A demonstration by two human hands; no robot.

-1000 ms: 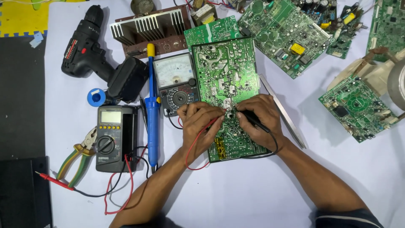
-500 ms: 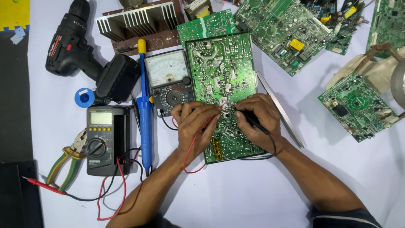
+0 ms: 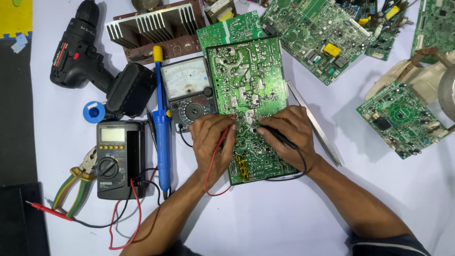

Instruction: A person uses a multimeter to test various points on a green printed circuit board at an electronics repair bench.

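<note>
Clearly an electronics repair workshop. Under both hands, a green circuit board [image 3: 246, 95] lying solder side up on a pale tabletop [image 3: 284, 218]. Just left of the grip, an analogue meter [image 3: 187, 90] and a blue soldering iron [image 3: 162, 128]; further left, a digital multimeter [image 3: 113, 159] with red and black leads, pliers [image 3: 76, 182], a solder spool [image 3: 94, 112], a cordless drill [image 3: 90, 66]. Above, a finned heatsink [image 3: 151, 26]. Up and right of the grip, more bare circuit boards [image 3: 313, 33] scattered about.
</note>
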